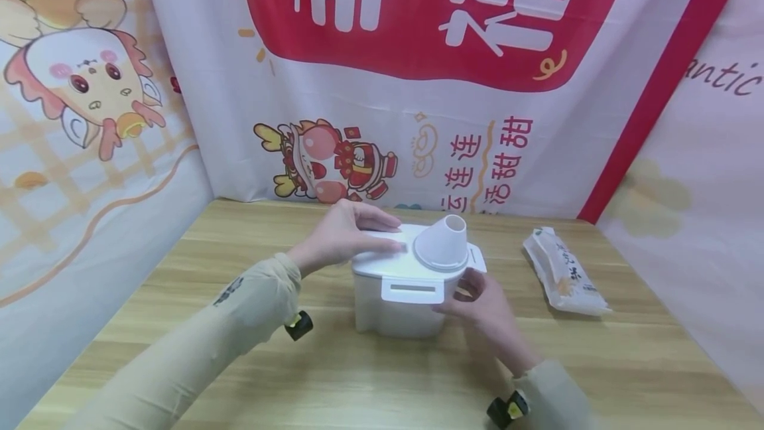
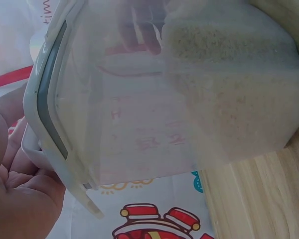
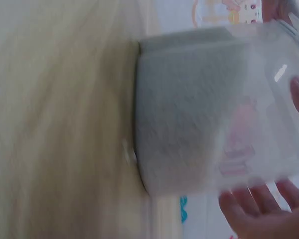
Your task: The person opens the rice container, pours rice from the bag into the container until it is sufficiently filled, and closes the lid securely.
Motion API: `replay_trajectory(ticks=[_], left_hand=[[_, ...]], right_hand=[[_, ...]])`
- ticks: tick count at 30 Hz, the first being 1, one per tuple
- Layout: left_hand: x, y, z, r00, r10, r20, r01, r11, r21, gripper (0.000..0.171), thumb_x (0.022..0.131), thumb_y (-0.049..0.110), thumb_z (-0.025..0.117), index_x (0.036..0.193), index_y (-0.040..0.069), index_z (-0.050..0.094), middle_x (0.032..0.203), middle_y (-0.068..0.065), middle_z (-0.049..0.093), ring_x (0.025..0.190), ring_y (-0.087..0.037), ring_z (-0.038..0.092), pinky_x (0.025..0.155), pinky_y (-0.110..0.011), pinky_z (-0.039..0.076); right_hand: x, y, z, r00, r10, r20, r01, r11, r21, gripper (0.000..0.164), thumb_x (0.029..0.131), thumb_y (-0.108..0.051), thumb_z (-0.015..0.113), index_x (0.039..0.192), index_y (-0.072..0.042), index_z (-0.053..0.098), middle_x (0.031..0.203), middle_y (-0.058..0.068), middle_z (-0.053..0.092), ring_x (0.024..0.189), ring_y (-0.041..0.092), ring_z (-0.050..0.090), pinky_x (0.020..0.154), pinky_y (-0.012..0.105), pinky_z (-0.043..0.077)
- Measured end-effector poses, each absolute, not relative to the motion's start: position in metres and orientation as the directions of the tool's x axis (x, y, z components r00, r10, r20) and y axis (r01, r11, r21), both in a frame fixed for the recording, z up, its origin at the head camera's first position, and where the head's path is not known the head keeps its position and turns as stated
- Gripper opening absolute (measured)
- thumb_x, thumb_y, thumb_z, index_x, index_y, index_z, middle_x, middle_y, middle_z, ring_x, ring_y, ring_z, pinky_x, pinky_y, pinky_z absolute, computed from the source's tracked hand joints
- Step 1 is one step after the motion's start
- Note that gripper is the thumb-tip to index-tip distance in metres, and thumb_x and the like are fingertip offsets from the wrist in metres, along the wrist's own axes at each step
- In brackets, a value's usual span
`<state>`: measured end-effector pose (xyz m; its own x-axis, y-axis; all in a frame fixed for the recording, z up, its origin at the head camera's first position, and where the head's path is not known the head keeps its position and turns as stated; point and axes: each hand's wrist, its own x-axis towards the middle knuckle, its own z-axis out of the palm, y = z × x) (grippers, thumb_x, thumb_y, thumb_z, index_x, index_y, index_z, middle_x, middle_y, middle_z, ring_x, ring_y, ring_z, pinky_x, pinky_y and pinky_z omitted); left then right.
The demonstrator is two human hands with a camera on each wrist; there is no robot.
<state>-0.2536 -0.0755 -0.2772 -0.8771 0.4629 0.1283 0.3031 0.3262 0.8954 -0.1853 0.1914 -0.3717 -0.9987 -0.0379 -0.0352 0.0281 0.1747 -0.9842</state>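
A translucent storage container [image 1: 396, 314] stands on the table, partly filled with pale grains [image 2: 229, 99] that look like rice. Its white lid [image 1: 382, 264] carries a cone-shaped spout [image 1: 443, 242] and has slotted flaps at the front and the back right. My left hand [image 1: 346, 234] holds the lid at its left end, thumb across the top and fingers toward the back edge. Lower down, at the right side, my right hand [image 1: 483, 307] grips the container under the lid's rim, with thumb and fingers on different faces in the right wrist view.
A white plastic packet [image 1: 564, 274] with printed characters lies on the wooden table [image 1: 268, 377] to the right. Printed cloths [image 1: 382, 85] hang behind and at both sides of the table. Black wrist cameras sit on both sleeves.
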Motion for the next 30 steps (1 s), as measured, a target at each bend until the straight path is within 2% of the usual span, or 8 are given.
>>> replay_trajectory(ticks=[6, 10, 13, 17, 20, 23, 26, 30], left_hand=[[-0.254, -0.075, -0.279, -0.865, 0.475, 0.163, 0.336, 0.306, 0.89, 0.041, 0.072, 0.029, 0.09, 0.107, 0.015, 0.075, 0.1, 0.006, 0.073, 0.098, -0.01, 0.067, 0.101, -0.04, 0.047], [-0.253, -0.075, -0.28, -0.859, 0.478, 0.183, 0.355, 0.296, 0.887, 0.044, 0.073, 0.028, 0.09, 0.11, 0.012, 0.074, 0.101, 0.006, 0.073, 0.098, -0.011, 0.067, 0.101, -0.04, 0.047], [-0.252, -0.075, -0.281, -0.856, 0.479, 0.197, 0.366, 0.288, 0.885, 0.045, 0.073, 0.027, 0.089, 0.111, 0.011, 0.073, 0.101, 0.005, 0.073, 0.097, -0.011, 0.067, 0.101, -0.04, 0.046], [-0.252, -0.076, -0.281, -0.855, 0.476, 0.207, 0.373, 0.285, 0.883, 0.045, 0.074, 0.027, 0.089, 0.112, 0.011, 0.073, 0.101, 0.004, 0.073, 0.098, -0.012, 0.067, 0.101, -0.042, 0.047], [-0.251, -0.078, -0.282, -0.858, 0.47, 0.21, 0.373, 0.288, 0.882, 0.042, 0.074, 0.028, 0.089, 0.111, 0.014, 0.073, 0.101, 0.005, 0.073, 0.097, -0.011, 0.067, 0.1, -0.042, 0.047], [-0.25, -0.079, -0.283, -0.861, 0.461, 0.217, 0.379, 0.294, 0.877, 0.041, 0.074, 0.03, 0.088, 0.11, 0.018, 0.073, 0.102, 0.007, 0.072, 0.098, -0.01, 0.067, 0.098, -0.041, 0.048], [-0.248, -0.082, -0.284, -0.861, 0.438, 0.258, 0.403, 0.277, 0.872, 0.043, 0.079, 0.035, 0.084, 0.116, 0.018, 0.071, 0.107, 0.005, 0.071, 0.1, -0.011, 0.065, 0.095, -0.037, 0.051], [-0.243, -0.091, -0.285, -0.873, 0.347, 0.343, 0.436, 0.238, 0.868, 0.043, 0.089, 0.043, 0.071, 0.124, 0.018, 0.067, 0.117, 0.003, 0.068, 0.106, -0.012, 0.063, 0.094, -0.035, 0.051]], right_hand=[[-0.185, 0.213, -0.365, -0.973, -0.227, -0.051, 0.015, 0.16, -0.987, 0.09, 0.075, -0.014, 0.086, 0.149, -0.008, 0.035, 0.15, 0.014, 0.04, 0.133, 0.032, 0.044, 0.107, 0.044, 0.039], [-0.186, 0.227, -0.358, -0.945, -0.328, 0.014, -0.04, 0.075, -0.996, 0.092, 0.08, -0.005, 0.079, 0.154, -0.009, 0.024, 0.154, 0.015, 0.033, 0.137, 0.034, 0.037, 0.11, 0.046, 0.035], [-0.188, 0.232, -0.35, -0.941, -0.324, 0.096, -0.117, 0.046, -0.992, 0.089, 0.084, -0.004, 0.075, 0.156, -0.011, 0.022, 0.155, 0.011, 0.032, 0.138, 0.032, 0.034, 0.109, 0.044, 0.036], [-0.192, 0.231, -0.335, -0.956, -0.245, 0.161, -0.205, 0.163, -0.965, 0.078, 0.088, -0.017, 0.075, 0.153, -0.015, 0.033, 0.151, 0.003, 0.04, 0.137, 0.024, 0.037, 0.108, 0.044, 0.039], [-0.197, 0.223, -0.325, -0.962, -0.208, 0.175, -0.229, 0.277, -0.933, 0.071, 0.086, -0.03, 0.078, 0.147, -0.023, 0.043, 0.146, -0.004, 0.045, 0.135, 0.019, 0.038, 0.109, 0.05, 0.036], [-0.201, 0.214, -0.319, -0.966, -0.194, 0.172, -0.231, 0.341, -0.911, 0.072, 0.081, -0.037, 0.082, 0.143, -0.028, 0.048, 0.144, -0.007, 0.048, 0.135, 0.018, 0.038, 0.111, 0.055, 0.031], [-0.204, 0.208, -0.316, -0.971, -0.173, 0.165, -0.222, 0.397, -0.891, 0.077, 0.075, -0.043, 0.085, 0.142, -0.025, 0.05, 0.139, -0.005, 0.053, 0.134, 0.019, 0.04, 0.112, 0.057, 0.028], [-0.206, 0.205, -0.313, -0.976, -0.157, 0.153, -0.209, 0.447, -0.87, 0.082, 0.069, -0.047, 0.088, 0.139, -0.019, 0.053, 0.131, -0.003, 0.059, 0.13, 0.021, 0.046, 0.112, 0.054, 0.03]])
